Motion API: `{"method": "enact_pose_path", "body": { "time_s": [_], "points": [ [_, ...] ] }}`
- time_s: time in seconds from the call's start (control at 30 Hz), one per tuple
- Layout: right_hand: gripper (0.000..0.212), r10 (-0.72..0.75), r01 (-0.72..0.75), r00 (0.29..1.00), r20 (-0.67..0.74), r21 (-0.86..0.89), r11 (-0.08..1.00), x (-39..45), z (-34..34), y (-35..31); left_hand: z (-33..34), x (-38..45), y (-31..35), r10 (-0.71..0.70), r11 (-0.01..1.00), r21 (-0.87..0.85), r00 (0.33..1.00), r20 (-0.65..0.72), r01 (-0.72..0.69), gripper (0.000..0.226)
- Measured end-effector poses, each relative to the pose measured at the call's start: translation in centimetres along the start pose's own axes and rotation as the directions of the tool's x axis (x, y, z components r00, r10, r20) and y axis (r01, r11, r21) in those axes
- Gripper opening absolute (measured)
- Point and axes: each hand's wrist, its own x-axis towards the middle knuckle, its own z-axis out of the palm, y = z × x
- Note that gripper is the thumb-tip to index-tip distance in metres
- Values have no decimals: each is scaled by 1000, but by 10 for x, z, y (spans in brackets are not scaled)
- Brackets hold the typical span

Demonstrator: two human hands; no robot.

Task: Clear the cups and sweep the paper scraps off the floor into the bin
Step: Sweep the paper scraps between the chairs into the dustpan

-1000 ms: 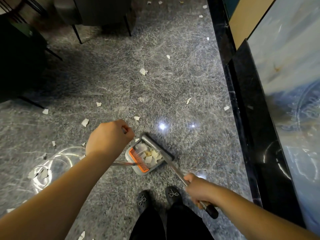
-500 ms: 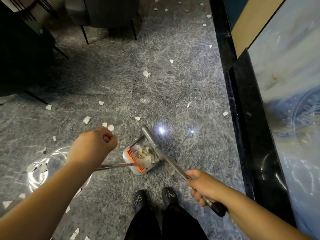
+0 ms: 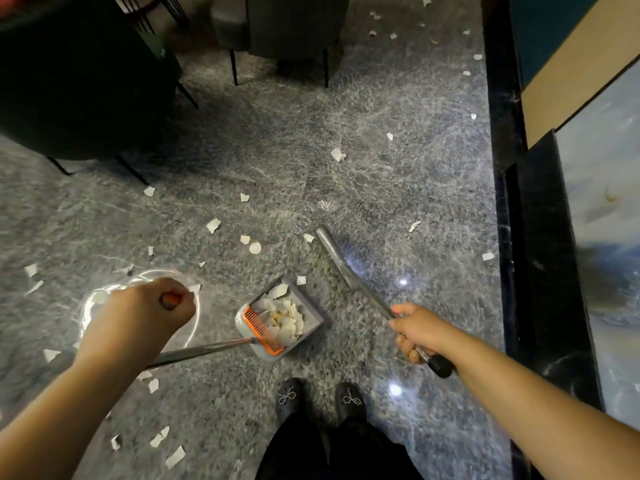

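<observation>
A grey dustpan (image 3: 311,308) with an orange comb edge sits on the floor in front of my feet, holding a heap of white paper scraps (image 3: 284,318). My left hand (image 3: 149,315) grips the orange top of its long metal handle. My right hand (image 3: 420,329) grips the broom handle (image 3: 363,289) near its black end; the broom's grey head (image 3: 330,249) lies on the floor just beyond and right of the pan. Loose paper scraps (image 3: 254,247) lie scattered over the grey marble floor, mostly left of and beyond the pan.
Dark chairs (image 3: 79,74) with thin black legs stand at the far left and a grey one (image 3: 294,26) at the top. A black marble ledge (image 3: 509,188) and a wall panel run along the right. My shoes (image 3: 318,398) are just behind the pan.
The broom head has moved away from the dustpan, out to the right and farther off. My left hand has shifted left with the pan handle. The view has tilted so more floor shows.
</observation>
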Motion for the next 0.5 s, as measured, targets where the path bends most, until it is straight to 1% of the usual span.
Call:
{"method": "enact_pose_path", "body": {
  "time_s": [0.1, 0.23, 0.3, 0.4, 0.5],
  "points": [
    [38, -3, 3, 1000, 9, -66, 998, 15, 9, -18, -4, 7, -15, -36, 999, -3, 999, 16, 36, 11],
    [38, 5, 0, 1000, 26, -183, 983, 40, 21, -35, 3, 18, -27, -97, 994, 52, 994, 53, 94, 20],
    [41, 24, -19, 1000, 19, -254, 967, 52, 30, -40, 6, 25, -28, -113, 992, 69, 992, 55, 109, 19],
    [36, 38, -22, 999, 31, -407, 913, 59, 50, -43, 6, 39, -29, -103, 993, 57, 993, 61, 100, 13],
    [33, 52, 4, 994, 91, -528, 849, 51, 71, -38, 5, 49, -33, -87, 995, 61, 995, 51, 84, 16]
  ]
}}
